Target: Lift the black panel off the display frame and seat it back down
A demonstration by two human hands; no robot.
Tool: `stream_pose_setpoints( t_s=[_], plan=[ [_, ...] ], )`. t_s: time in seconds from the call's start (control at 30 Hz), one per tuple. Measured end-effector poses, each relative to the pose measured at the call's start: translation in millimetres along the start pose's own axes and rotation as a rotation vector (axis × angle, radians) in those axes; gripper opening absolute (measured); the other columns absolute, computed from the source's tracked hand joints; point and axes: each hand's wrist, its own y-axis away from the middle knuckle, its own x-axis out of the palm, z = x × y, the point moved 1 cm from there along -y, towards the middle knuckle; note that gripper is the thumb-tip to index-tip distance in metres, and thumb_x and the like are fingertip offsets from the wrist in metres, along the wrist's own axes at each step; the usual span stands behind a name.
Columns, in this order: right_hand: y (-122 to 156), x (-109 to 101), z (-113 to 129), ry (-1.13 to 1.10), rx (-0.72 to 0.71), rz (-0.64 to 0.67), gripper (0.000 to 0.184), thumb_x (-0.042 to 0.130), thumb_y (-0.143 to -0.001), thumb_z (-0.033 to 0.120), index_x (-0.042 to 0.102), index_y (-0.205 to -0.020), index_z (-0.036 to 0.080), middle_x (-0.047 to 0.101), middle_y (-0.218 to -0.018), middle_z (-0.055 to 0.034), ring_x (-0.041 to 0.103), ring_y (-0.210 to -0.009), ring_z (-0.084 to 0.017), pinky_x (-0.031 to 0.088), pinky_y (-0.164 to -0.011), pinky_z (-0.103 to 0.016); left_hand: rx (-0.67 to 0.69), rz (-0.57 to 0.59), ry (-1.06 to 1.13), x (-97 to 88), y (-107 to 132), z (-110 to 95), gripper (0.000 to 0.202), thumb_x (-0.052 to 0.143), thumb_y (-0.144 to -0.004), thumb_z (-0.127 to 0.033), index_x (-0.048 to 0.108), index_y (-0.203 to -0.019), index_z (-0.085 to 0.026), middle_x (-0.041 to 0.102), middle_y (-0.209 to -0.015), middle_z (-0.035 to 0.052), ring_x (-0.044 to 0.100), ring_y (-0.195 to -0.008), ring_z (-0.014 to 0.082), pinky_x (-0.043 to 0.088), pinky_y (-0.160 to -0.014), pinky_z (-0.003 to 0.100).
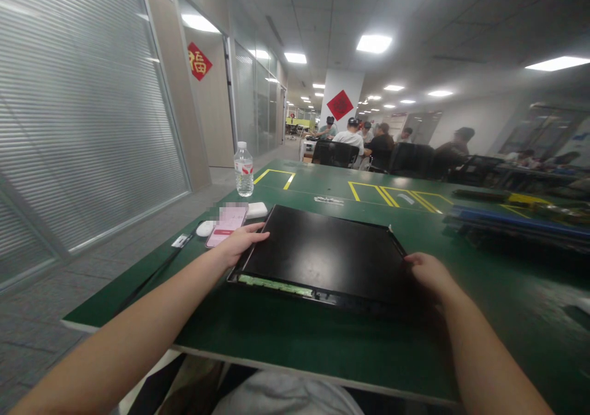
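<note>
A black LCD panel (327, 249) lies face up over the green table, its near edge toward me. Along that near edge runs a thin green circuit board strip (276, 285). My left hand (242, 243) grips the panel's left edge, thumb on top and the other fingers out of sight beneath. On the opposite side, my right hand (428, 273) is closed on the right edge. Whether the panel rests fully on the table or is slightly raised, I cannot tell. Just beyond my left hand lie a phone (228, 224) with a lit screen and a white case (257, 210).
A water bottle (244, 172) stands at the table's left edge. A black strap (157, 270) lies at left. Yellow tape (354, 192) marks the green table (304, 335). Stacked dark panels (507, 230) sit at right. Several people are seated at tables in the background.
</note>
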Motion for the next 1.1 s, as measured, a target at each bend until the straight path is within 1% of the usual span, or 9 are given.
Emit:
stream_pose_setpoints(
  t_s=[0.13, 0.23, 0.37, 0.53, 0.7, 0.83, 0.93, 1.0, 1.1],
  plan=[
    [4, -3, 7, 0.047, 0.025, 0.008, 0.037, 0.056, -0.071, 0.007, 0.076, -0.101, 0.017, 0.075, -0.103, -0.0114, 0.070, -0.092, -0.024, 0.050, -0.079, -0.030, -0.008, -0.007, -0.017, 2.4, 2, -1, 0.060, 0.074, -0.074, -0.006, 0.060, -0.132, -0.015, 0.080, -0.082, 0.0094, 0.074, -0.059, 0.0223, 0.061, -0.056, 0.032],
    [8, -4, 12, 0.073, 0.030, -0.003, 0.039, 0.053, -0.073, 0.005, 0.075, -0.103, 0.017, 0.074, -0.107, -0.0108, 0.069, -0.098, -0.023, 0.050, -0.079, -0.028, 0.015, -0.033, -0.069, 4.4, 4, 0, 0.057, 0.073, -0.073, -0.005, 0.063, -0.128, -0.016, 0.080, -0.081, 0.0077, 0.074, -0.058, 0.0222, 0.061, -0.056, 0.033],
    [12, -4, 16, 0.085, 0.029, 0.007, 0.040, 0.053, -0.072, 0.005, 0.075, -0.103, 0.018, 0.075, -0.106, -0.0097, 0.069, -0.097, -0.023, 0.050, -0.078, -0.027, 0.074, 0.003, -0.071, 3.6, 3, 2, 0.054, 0.078, -0.068, -0.007, 0.067, -0.120, -0.017, 0.080, -0.087, 0.0076, 0.076, -0.070, 0.0238, 0.061, -0.062, 0.032],
    [13, -3, 18, 0.107, 0.012, 0.001, 0.042, 0.054, -0.070, 0.003, 0.075, -0.103, 0.018, 0.074, -0.109, -0.0107, 0.069, -0.101, -0.024, 0.050, -0.080, -0.028, 0.151, 0.044, -0.064, -2.7, -4, 5, 0.054, 0.084, -0.063, -0.014, 0.070, -0.115, -0.017, 0.080, -0.097, 0.0092, 0.076, -0.080, 0.0255, 0.061, -0.073, 0.035],
    [13, -2, 16, 0.114, 0.005, -0.003, 0.041, 0.057, -0.071, 0.007, 0.074, -0.107, 0.019, 0.074, -0.109, -0.0100, 0.069, -0.100, -0.024, 0.050, -0.079, -0.028, 0.159, 0.051, -0.036, -3.0, -4, 5, 0.060, 0.086, -0.062, -0.016, 0.069, -0.119, -0.017, 0.079, -0.105, 0.0105, 0.076, -0.087, 0.0262, 0.061, -0.077, 0.035],
    [12, -2, 16, 0.132, 0.007, 0.016, 0.039, 0.058, -0.073, 0.008, 0.073, -0.108, 0.018, 0.074, -0.110, -0.0106, 0.069, -0.100, -0.024, 0.049, -0.078, -0.027, 0.151, 0.075, -0.036, -0.4, -1, 3, 0.066, 0.086, -0.063, -0.017, 0.065, -0.126, -0.017, 0.079, -0.104, 0.0110, 0.076, -0.088, 0.0264, 0.061, -0.076, 0.034],
    [10, -1, 15, 0.117, -0.001, 0.001, 0.033, 0.061, -0.071, 0.009, 0.074, -0.100, 0.020, 0.075, -0.100, -0.0086, 0.070, -0.093, -0.023, 0.049, -0.075, -0.027, 0.189, 0.091, -0.048, 3.1, 2, 0, 0.065, 0.084, -0.066, -0.020, 0.064, -0.128, -0.016, 0.079, -0.102, 0.0110, 0.076, -0.089, 0.0267, 0.060, -0.078, 0.034],
    [9, -1, 15, 0.103, -0.009, -0.008, 0.030, 0.061, -0.070, 0.008, 0.074, -0.094, 0.021, 0.076, -0.094, -0.0074, 0.070, -0.090, -0.022, 0.049, -0.074, -0.026, 0.228, 0.103, -0.041, 6.5, 6, -3, 0.061, 0.082, -0.069, -0.022, 0.065, -0.127, -0.017, 0.079, -0.105, 0.0106, 0.075, -0.093, 0.0269, 0.060, -0.082, 0.035],
    [11, -4, 17, 0.095, -0.015, -0.008, 0.030, 0.058, -0.069, 0.007, 0.074, -0.091, 0.021, 0.075, -0.095, -0.0073, 0.070, -0.088, -0.021, 0.049, -0.073, -0.026, 0.257, 0.129, -0.018, 11.3, 11, -6, 0.061, 0.080, -0.070, -0.021, 0.064, -0.129, -0.019, 0.077, -0.112, 0.0106, 0.074, -0.097, 0.0268, 0.060, -0.082, 0.034]
  ],
)
